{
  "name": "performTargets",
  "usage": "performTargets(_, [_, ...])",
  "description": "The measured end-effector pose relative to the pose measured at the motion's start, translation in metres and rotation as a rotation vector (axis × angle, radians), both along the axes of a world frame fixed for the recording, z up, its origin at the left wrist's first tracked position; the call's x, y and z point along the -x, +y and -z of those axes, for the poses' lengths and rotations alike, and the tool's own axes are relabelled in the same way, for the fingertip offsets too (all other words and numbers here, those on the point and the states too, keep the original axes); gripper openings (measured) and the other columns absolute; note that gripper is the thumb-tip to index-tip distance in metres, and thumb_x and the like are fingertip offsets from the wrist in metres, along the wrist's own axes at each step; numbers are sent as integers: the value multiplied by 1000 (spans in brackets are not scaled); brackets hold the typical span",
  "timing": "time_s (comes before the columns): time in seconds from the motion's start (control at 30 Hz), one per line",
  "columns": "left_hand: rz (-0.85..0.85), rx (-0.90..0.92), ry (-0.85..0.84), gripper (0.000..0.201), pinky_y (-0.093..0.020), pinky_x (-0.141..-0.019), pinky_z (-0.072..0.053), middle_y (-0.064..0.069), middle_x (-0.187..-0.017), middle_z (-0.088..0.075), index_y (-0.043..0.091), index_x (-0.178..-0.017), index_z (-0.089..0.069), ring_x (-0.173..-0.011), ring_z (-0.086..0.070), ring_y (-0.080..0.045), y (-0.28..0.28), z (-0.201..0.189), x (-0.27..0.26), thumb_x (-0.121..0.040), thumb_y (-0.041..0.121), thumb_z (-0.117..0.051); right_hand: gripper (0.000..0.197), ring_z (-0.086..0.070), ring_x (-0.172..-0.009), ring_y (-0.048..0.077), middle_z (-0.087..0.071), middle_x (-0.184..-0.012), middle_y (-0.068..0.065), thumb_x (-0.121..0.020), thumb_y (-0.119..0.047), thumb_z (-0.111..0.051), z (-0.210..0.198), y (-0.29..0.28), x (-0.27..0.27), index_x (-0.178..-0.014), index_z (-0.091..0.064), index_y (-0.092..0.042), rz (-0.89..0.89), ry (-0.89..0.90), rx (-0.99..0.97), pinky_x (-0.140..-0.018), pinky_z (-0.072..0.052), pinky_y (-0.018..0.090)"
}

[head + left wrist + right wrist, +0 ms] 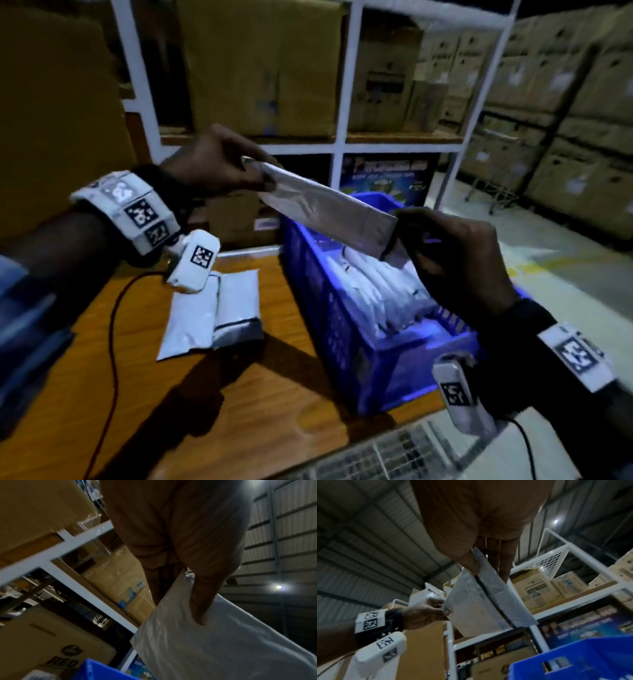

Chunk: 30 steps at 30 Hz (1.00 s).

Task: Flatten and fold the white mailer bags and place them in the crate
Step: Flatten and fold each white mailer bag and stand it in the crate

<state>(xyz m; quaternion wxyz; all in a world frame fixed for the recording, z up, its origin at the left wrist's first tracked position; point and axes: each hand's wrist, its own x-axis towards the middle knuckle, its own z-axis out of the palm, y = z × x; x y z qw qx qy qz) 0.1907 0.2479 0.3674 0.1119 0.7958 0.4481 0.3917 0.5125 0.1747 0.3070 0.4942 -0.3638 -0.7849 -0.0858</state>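
Observation:
A folded white mailer bag (pixel 325 209) hangs in the air above the blue crate (pixel 346 342), held at both ends. My left hand (pixel 222 164) pinches its far left end, thumb on the near face (pixel 200 601). My right hand (pixel 455 253) pinches the right end between thumb and fingers (pixel 488 561). The bag (pixel 481 605) shows a dark fold line along its length. Inside the crate stands a row of several folded white mailers (pixel 373 291). More white mailer bags (pixel 215 308) lie on the wooden table (pixel 222 411) left of the crate.
A white shelf frame (pixel 346 102) loaded with cardboard boxes (pixel 260 65) stands behind the table. Stacked cartons (pixel 565 102) fill the right background. A red cable (pixel 111 342) trails over the table's left side. A wire mesh surface (pixel 411 452) sits at the near edge.

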Motion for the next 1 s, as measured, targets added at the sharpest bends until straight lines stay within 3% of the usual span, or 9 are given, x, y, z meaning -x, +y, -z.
performTargets(0.07, [21,4,18,35,-16,-65,-50,18,-71,-71,6,-105,-73,-67,-57,6,28,-11,-34,-71,9,-84,19,-70,-69,20,-73,-77,4,-82,-8,-64,-11,17,-30,-98,-73,-13,31,34,38,-62,-54,38])
performTargets(0.17, [33,-68,107,30,-31,-76,-56,-7,-90,-74,5,-101,-75,-77,-62,-2,71,-16,-81,-72,7,-82,21,-71,-75,15,-74,-81,1,-80,-5,-68,-21,43,-69,-97,-74,-16,93,6,105,-66,-51,31])
performTargets(0.23, [-19,-73,135,29,-40,-79,-57,-10,-93,-74,6,-101,-75,-83,-69,-16,99,-14,-111,-73,7,-82,21,-71,-77,16,-75,-83,1,-79,-7,-66,-22,59,-89,-96,-74,-16,130,-9,154,-67,-52,29])
performTargets(0.3, [-73,-63,192,32,-37,-78,-56,-13,-94,-74,6,-103,-75,-85,-69,-26,125,-8,-140,-72,11,-83,22,-72,-81,23,-75,-86,5,-79,-13,-62,-17,74,-103,-98,-74,-16,173,-7,206,-71,-55,33])
performTargets(0.4, [-93,-75,284,29,-26,-71,-46,-17,-89,-73,6,-101,-75,-79,-67,-25,155,4,-181,-73,11,-81,26,-71,-84,33,-75,-87,11,-77,-11,-58,-7,95,-118,-98,-73,-17,256,-21,328,-75,-55,44])
performTargets(0.63, [-30,-73,440,20,-35,-79,-51,-15,-95,-72,12,-97,-77,-88,-67,-32,213,40,-239,-77,15,-75,34,-65,-100,32,-71,-102,12,-78,-11,-60,-1,142,-129,-108,-67,-24,487,-209,682,-86,-52,38])
performTargets(0.8, [10,-36,567,19,-34,-81,-50,-14,-96,-73,14,-98,-77,-94,-67,-31,256,67,-264,-80,15,-73,29,-62,-97,36,-65,-106,17,-82,-15,-60,8,173,-124,-110,-65,-14,592,-337,789,-80,-52,36])
performTargets(1.0, [88,16,724,15,-34,-79,-47,-16,-96,-71,14,-95,-76,-98,-63,-34,298,107,-280,-83,20,-69,26,-58,-101,37,-59,-108,19,-83,-17,-62,18,197,-113,-109,-64,-9,632,-472,863,-70,-39,30])
